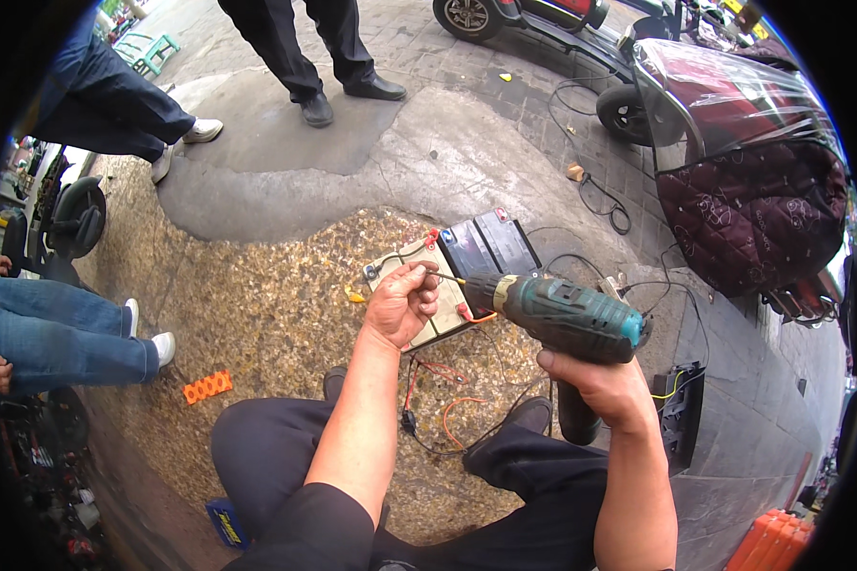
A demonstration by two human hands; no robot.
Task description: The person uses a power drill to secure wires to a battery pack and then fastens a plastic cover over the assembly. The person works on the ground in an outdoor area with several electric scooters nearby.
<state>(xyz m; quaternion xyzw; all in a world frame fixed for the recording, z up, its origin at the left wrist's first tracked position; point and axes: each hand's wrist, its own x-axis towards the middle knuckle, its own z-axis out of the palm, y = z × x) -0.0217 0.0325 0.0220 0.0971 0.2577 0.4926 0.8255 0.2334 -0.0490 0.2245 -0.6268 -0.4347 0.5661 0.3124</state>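
My right hand (605, 385) is wrapped round the grip of a teal and black cordless drill (567, 314), which points left. A long thin bit (449, 278) sticks out of its chuck. At the bit's far end, the fingers of my left hand (402, 306) are pinched together. Whether they also hold something small there, I cannot make out. Below both hands lies a beige battery (435, 330) with red and black terminals and short leads. Beside it, a dark grey battery (490, 241) stands partly behind the drill.
Red, orange and black wires (452, 409) lie between my feet. An orange perforated piece (207, 387) and a blue box (226, 521) are on the ground to the left. People stand ahead and at left. A scooter with a quilted maroon cover (752, 219) is at right, near an open black case (681, 419).
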